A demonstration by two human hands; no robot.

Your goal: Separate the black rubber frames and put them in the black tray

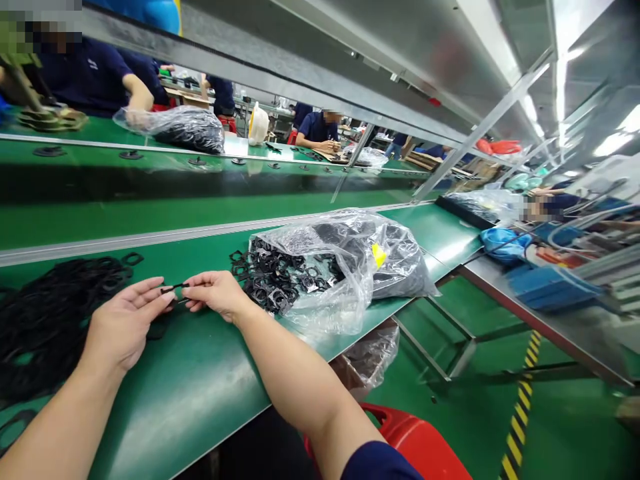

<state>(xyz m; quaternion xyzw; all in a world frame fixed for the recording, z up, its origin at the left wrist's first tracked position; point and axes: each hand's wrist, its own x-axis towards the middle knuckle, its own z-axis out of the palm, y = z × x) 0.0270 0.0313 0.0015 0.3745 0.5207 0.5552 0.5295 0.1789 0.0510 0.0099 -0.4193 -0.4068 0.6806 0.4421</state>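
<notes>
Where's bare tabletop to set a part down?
Bare green tabletop shows between the left forearm and right forearm, and between the clear bag and black tray. Crowded: the black pile at left, loose black parts at the bag's mouth.

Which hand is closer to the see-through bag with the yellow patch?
The right hand, just left of the bag; the left hand is farther left, near the black pile.

From the right hand [215,293], I see open bench [210,383] at six o'clock; the plastic bag [350,263] blocks three, the left hand [120,323] and black pile [55,313] nine; a metal rail [150,241] crosses twelve.
</notes>
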